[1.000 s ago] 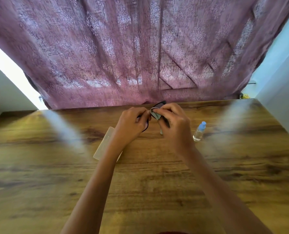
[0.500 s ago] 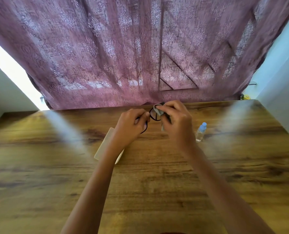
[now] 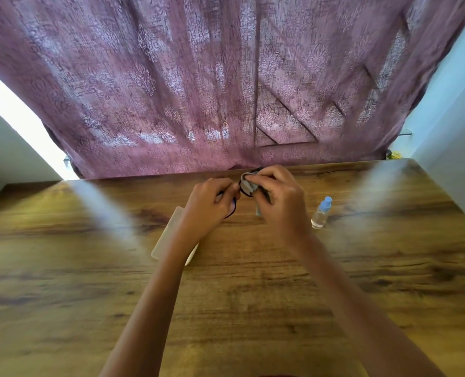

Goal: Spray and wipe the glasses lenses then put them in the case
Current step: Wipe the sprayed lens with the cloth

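Left grip (image 3: 208, 205) pinches glasses (image 3: 233, 209); right grip (image 3: 283, 198) pinches cloth (image 3: 249, 184); case (image 3: 166, 238) contents hidden.

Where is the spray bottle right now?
Head view: the spray bottle stands upright on the table, just right of the right hand, not touching it.

Wooden table (image 3: 253, 308), brown with dark grain streaks, is recorded across the lower half of the view. A mauve patterned curtain (image 3: 198, 91) is hung behind its far edge; dark bars are seen through the fabric. Pale walls are noted at left (image 3: 5, 156) and right (image 3: 454, 131). A bright daylight strip (image 3: 22, 118) is seen beside the curtain's left edge. A small yellow item (image 3: 394, 155) near the far right corner is not identifiable.
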